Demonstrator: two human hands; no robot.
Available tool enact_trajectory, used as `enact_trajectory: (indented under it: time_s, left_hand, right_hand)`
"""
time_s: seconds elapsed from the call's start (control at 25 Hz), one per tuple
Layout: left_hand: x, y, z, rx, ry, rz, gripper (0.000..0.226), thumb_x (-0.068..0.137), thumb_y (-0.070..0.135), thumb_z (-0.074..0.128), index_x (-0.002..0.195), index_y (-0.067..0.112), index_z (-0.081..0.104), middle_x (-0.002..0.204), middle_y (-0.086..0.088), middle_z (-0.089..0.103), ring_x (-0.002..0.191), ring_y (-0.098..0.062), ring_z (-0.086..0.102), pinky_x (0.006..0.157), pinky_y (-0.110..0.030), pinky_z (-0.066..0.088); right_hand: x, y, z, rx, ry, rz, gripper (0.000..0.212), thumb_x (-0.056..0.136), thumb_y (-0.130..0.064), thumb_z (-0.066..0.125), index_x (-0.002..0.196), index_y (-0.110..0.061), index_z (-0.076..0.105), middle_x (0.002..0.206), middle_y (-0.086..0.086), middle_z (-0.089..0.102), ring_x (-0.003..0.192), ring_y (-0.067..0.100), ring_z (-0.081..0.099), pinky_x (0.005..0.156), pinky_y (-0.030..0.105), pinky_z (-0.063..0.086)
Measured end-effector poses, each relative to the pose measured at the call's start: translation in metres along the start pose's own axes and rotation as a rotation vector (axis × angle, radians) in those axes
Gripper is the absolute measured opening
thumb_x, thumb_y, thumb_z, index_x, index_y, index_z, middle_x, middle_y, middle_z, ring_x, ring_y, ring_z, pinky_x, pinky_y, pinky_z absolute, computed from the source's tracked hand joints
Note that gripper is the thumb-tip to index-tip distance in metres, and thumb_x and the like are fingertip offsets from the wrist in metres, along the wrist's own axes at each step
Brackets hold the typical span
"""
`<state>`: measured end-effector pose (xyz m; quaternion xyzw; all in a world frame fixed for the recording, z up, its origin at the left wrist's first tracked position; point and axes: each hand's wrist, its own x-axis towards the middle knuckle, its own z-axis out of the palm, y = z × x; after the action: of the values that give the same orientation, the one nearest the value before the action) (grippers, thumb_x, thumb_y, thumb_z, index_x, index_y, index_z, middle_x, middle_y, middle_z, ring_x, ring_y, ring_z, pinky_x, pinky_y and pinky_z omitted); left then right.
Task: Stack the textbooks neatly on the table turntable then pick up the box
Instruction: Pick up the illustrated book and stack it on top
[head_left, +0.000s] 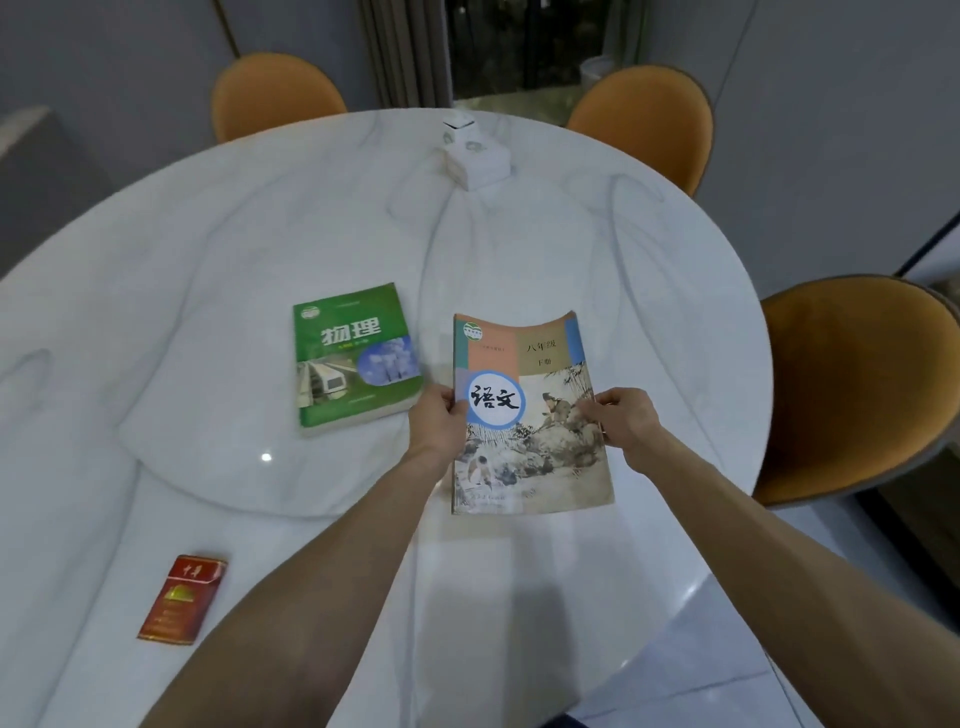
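Both hands, left (435, 422) and right (625, 420), pinch beige book (524, 410) mid-frame; floppy cover may land skewed on green book (356, 358).

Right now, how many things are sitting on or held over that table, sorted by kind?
Textbooks: 2, a green textbook on the turntable and a picture-cover textbook held in both hands.
Red box: 1.
White boxes: 2, a small white box on a bigger white box.
Total: 5.
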<state>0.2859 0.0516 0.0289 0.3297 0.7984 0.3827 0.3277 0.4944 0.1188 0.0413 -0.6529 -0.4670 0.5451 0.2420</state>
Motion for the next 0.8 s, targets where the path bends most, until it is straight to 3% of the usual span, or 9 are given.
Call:
enact_trajectory:
  time_s: [0.28, 0.4, 0.56, 0.8]
  left_hand:
    - [0.049, -0.011, -0.076, -0.05, 0.137, -0.049, 0.019, 0.093, 0.008, 0.051, 0.111, 0.001, 0.056, 0.112, -0.017, 0.065, 0.095, -0.027, 0.058, 0.083, -0.034, 0.046]
    - [0.072, -0.015, -0.103, -0.066, 0.183, -0.068, 0.021, 0.094, 0.009, 0.051, 0.113, 0.001, 0.055, 0.114, -0.016, 0.064, 0.098, -0.027, 0.058, 0.083, -0.034, 0.047]
    - [0.108, -0.022, -0.131, -0.048, 0.232, -0.095, 0.022, 0.093, 0.009, 0.052, 0.113, 0.0, 0.056, 0.113, -0.016, 0.064, 0.087, -0.021, 0.053, 0.077, -0.028, 0.044]
    - [0.156, -0.037, -0.159, -0.024, 0.248, -0.138, 0.023, 0.093, 0.01, 0.052, 0.113, 0.0, 0.056, 0.114, -0.017, 0.062, 0.092, -0.024, 0.056, 0.077, -0.029, 0.044]
  right_hand:
    - [0.021, -0.064, 0.084, -0.03, -0.146, -0.069, 0.024, 0.085, -0.01, 0.066, 0.064, -0.009, 0.054, 0.089, 0.018, 0.063, 0.078, 0.028, 0.059, 0.06, 0.03, 0.052]
    - [0.034, -0.088, 0.118, -0.061, -0.182, -0.091, 0.024, 0.086, -0.01, 0.066, 0.064, -0.009, 0.055, 0.09, 0.019, 0.064, 0.078, 0.029, 0.06, 0.06, 0.029, 0.052]
    - [0.056, -0.115, 0.16, -0.097, -0.202, -0.105, 0.025, 0.085, -0.011, 0.066, 0.063, -0.01, 0.055, 0.09, 0.018, 0.064, 0.079, 0.028, 0.06, 0.062, 0.03, 0.052]
    - [0.086, -0.135, 0.214, -0.146, -0.227, -0.105, 0.025, 0.085, -0.011, 0.066, 0.062, -0.01, 0.057, 0.088, 0.017, 0.065, 0.078, 0.027, 0.061, 0.07, 0.035, 0.055]
